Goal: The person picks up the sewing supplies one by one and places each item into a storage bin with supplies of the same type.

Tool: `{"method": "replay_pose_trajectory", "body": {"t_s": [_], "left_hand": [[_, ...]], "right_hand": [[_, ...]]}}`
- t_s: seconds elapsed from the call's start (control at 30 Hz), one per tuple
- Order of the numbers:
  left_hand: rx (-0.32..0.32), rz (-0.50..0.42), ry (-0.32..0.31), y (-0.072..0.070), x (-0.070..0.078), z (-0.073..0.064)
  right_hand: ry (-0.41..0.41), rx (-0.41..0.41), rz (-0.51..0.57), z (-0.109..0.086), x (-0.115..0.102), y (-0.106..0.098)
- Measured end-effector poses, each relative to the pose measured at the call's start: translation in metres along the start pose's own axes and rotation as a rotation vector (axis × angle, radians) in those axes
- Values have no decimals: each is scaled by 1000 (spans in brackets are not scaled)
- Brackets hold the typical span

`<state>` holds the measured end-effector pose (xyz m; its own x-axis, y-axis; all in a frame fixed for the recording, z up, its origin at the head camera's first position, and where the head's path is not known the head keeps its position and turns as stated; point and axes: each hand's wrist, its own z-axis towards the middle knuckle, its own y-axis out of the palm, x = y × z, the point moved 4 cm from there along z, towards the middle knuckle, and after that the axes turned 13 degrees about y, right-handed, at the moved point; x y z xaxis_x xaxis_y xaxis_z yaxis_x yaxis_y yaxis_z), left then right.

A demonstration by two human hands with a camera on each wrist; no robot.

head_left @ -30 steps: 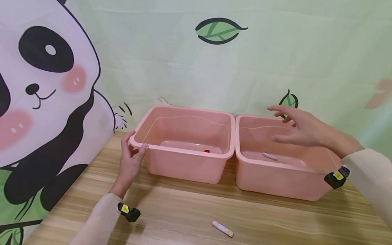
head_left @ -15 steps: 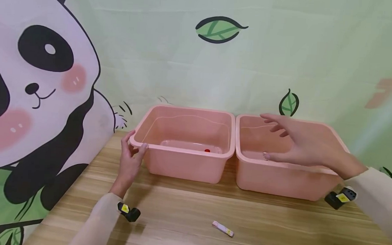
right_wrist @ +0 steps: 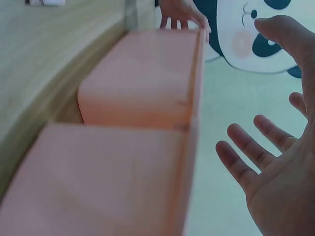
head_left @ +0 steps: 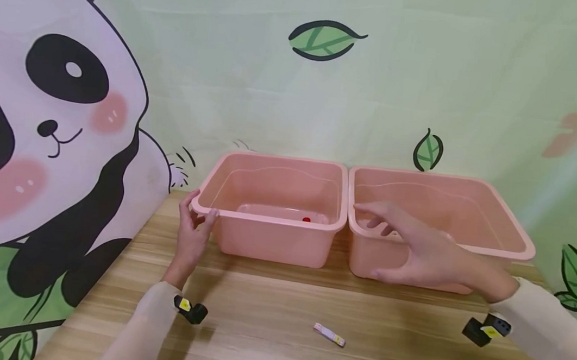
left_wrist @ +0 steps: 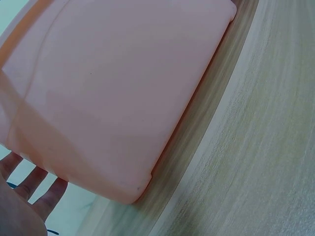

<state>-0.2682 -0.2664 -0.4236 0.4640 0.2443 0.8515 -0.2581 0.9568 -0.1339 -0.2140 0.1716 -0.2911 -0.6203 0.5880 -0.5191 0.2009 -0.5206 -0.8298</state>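
Two pink plastic bins stand side by side on the wooden table [head_left: 272, 304]. My left hand [head_left: 195, 218] pinches the near left corner of the left bin [head_left: 270, 244], thumb on the front of the rim and fingers behind it. A small red piece [head_left: 306, 219] lies inside that bin. My right hand [head_left: 388, 245] hovers in front of the right bin [head_left: 462, 222], fingers spread, holding nothing. The right wrist view shows its bare palm [right_wrist: 275, 162] beside the right bin [right_wrist: 98, 182]. The left wrist view shows the left bin's wall [left_wrist: 113, 83] and my fingers [left_wrist: 34, 189].
A small pink and white strip [head_left: 329, 335] lies on the table in front of the bins. A cloth backdrop with a panda [head_left: 51, 135] and leaves hangs close behind the bins and along the left side. A black wrist camera [head_left: 483, 329] sits on my right wrist.
My right hand has come down and toward me, from above the right bin to in front of its near wall. The left hand has stayed on the left bin's corner.
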Motion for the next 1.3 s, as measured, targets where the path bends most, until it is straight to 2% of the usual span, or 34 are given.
{"method": "replay_pose_trajectory", "body": {"t_s": [0.1, 0.23, 0.5, 0.83, 1.0, 1.23, 1.3], "left_hand": [[2, -5, 5, 1, 0, 1], [6, -1, 9, 2, 1, 2], [18, -5, 26, 1, 1, 2], [10, -5, 17, 1, 2, 1], [6, -2, 20, 1, 2, 0], [15, -4, 28, 1, 0, 0], [16, -7, 28, 1, 0, 0]], "right_hand": [[-30, -15, 35, -4, -4, 13], [-54, -25, 26, -7, -6, 29], [-47, -59, 59, -12, 1, 58], [-30, -95, 74, -18, 14, 93], [-18, -119, 108, -20, 17, 107], [-81, -123, 145, -19, 13, 121], [-75, -127, 140, -19, 13, 124]]}}
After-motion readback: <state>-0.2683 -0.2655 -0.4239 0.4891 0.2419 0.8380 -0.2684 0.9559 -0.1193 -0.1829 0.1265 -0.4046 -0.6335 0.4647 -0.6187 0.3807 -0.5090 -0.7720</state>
